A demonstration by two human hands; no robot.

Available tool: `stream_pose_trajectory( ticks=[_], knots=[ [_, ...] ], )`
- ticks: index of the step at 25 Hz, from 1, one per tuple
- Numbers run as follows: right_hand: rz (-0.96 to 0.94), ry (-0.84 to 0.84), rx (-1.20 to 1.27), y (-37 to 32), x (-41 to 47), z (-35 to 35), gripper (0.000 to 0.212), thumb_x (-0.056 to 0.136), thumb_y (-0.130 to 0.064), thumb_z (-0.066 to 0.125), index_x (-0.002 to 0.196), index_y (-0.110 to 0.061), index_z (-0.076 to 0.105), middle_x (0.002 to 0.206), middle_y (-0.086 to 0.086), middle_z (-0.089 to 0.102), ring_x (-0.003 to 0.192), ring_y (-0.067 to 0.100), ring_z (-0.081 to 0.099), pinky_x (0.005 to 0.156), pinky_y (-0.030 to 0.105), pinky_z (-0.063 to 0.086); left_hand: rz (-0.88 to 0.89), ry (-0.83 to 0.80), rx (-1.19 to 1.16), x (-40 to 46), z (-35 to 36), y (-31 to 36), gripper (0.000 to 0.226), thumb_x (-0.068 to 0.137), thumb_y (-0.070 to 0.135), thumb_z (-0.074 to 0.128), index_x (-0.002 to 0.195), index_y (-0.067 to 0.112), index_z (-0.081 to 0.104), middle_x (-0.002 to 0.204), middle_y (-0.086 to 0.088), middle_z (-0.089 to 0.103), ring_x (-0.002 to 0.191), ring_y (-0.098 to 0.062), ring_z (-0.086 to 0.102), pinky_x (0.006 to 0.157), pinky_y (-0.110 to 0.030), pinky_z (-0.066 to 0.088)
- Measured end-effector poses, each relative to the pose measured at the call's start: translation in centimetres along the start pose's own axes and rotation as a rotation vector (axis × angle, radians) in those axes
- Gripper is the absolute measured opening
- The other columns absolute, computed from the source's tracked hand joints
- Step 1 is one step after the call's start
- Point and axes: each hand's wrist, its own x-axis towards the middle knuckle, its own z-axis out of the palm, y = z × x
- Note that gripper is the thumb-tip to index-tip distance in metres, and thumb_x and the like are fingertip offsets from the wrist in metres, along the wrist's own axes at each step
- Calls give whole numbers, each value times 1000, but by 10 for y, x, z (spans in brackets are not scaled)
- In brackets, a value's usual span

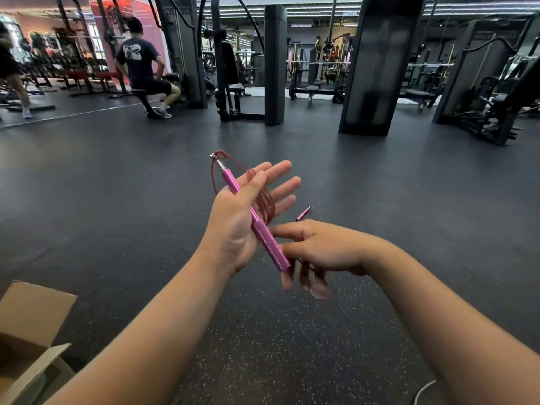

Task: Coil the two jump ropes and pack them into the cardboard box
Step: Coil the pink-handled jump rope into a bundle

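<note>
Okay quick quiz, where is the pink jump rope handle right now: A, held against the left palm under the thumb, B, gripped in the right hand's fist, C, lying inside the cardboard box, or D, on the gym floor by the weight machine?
A: the pink handle lies across the left hand, pinned by its thumb, with rope loops wrapped around the straight fingers.

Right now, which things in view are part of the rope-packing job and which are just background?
Job:
- pink handle, held in the left hand
- red rope coils around the left hand's fingers
- second pink handle on the floor
- right hand, guiding the rope
- cardboard box, open

Lying about:
- gym machines
- seated person
- white cable
</note>
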Motion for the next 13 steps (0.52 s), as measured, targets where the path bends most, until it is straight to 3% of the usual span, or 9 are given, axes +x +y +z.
stream_pose_trajectory(
  ticks=[3, 6, 8, 10, 13],
  knots=[
    [-12, 37, -161, -3, -9, -12, 21, 105, -19, 55, 122, -24, 67, 69, 6, 75, 48, 21, 52, 49, 28, 43, -15, -3, 350, 2, -10, 2, 29, 110, 11, 41, 134, -2, 52, 117, -13, 77, 100, -35, 77, 95, -47, 59],
    [-99, 259, -378, -15, -22, -35, 9, 95, -28, 73, 94, -20, 76, 60, -3, 73, 47, 12, 55, 51, 21, 44, -166, -158, 633, -1, -16, 3, 27, 110, 11, 42, 120, -6, 61, 103, -18, 79, 92, -36, 77, 92, -46, 60],
    [-176, 524, -467, -15, -26, -47, 20, 82, -40, 85, 79, -22, 77, 56, -8, 70, 47, 6, 56, 51, 16, 43, -236, -257, 663, -7, -13, 0, 33, 110, 19, 42, 110, -6, 64, 83, -16, 76, 70, -31, 73, 80, -40, 62],
    [-243, 691, -383, -7, -21, -50, 29, 75, -44, 88, 74, -20, 73, 60, -5, 71, 50, 7, 57, 52, 15, 44, -223, -280, 642, -11, -9, -2, 41, 108, 34, 44, 98, 2, 67, 61, -3, 57, 48, -19, 55, 59, -31, 53],
    [-307, 653, -176, 5, -7, -46, 20, 87, -32, 82, 85, -15, 72, 72, 1, 69, 60, 6, 52, 62, 21, 44, -227, -288, 564, -11, -6, -4, 39, 106, 37, 49, 86, 8, 65, 53, 6, 34, 37, -10, 33, 48, -26, 36]
  ],
)
